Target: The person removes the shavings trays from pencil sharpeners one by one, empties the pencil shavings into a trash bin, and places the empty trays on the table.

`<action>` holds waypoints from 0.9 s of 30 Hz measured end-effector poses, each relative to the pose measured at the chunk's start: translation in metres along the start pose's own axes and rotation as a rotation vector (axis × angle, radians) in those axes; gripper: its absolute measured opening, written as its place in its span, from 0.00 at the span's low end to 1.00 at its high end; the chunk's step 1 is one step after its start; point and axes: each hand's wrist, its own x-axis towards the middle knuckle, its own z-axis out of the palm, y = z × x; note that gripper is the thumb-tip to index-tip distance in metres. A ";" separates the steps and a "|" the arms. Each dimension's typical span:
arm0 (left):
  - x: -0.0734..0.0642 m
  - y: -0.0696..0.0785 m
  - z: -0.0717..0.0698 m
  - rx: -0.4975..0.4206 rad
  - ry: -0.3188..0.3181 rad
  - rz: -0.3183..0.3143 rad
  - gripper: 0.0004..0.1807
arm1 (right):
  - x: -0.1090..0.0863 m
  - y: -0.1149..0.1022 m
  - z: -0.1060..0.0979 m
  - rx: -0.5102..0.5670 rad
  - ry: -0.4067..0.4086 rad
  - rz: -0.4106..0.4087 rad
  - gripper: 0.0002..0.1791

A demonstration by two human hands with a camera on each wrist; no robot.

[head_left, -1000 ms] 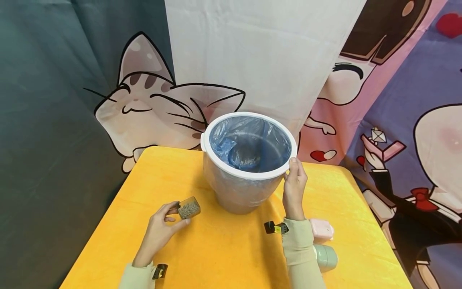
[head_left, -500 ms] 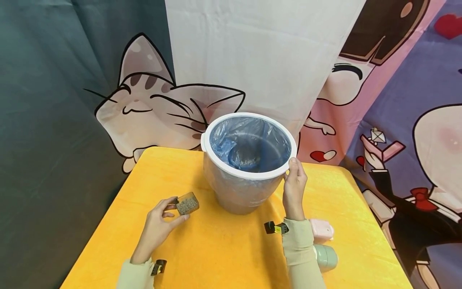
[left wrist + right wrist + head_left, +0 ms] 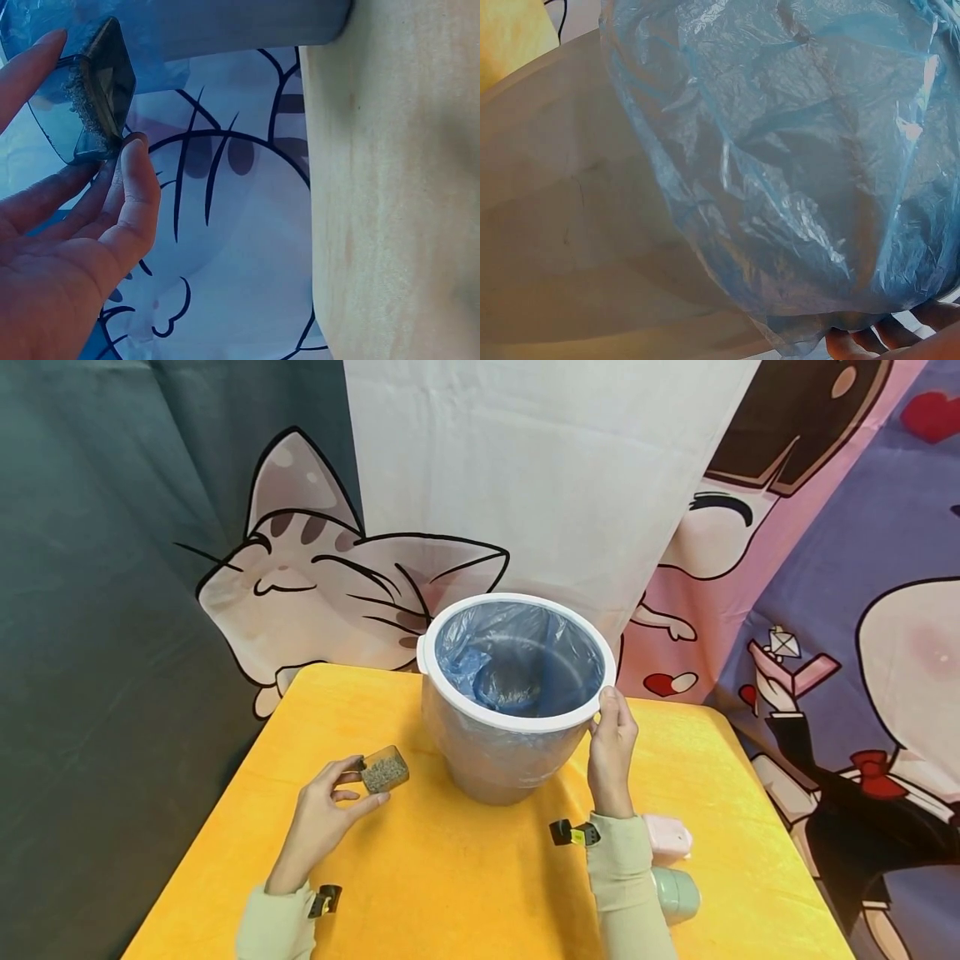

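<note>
My left hand pinches a small see-through dust box between thumb and fingers, above the table to the left of the bin. Grey fluffy dust lies inside the dust box; in the left wrist view the same dust box shows dust matted against a dark panel. A trash bin with a white rim stands at the table's middle, lined with a blue plastic bag. At the bin's right side my right hand grips the rim. The bag's overhang fills much of the right wrist view.
On the yellow table, beside my right sleeve, lie a pink object and a pale green rounded object, both partly hidden. A printed cartoon cloth hangs behind the table.
My left hand has drifted slightly left and farther from me, carrying the dust box and turning it a little. The right hand and the bin stay in place.
</note>
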 end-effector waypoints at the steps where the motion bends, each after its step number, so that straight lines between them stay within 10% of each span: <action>1: 0.000 0.001 0.000 0.001 0.002 0.006 0.42 | 0.000 0.000 0.000 -0.001 0.000 -0.001 0.25; 27: 0.011 0.013 -0.006 0.059 0.065 0.057 0.39 | 0.000 0.001 -0.001 -0.014 -0.001 -0.007 0.24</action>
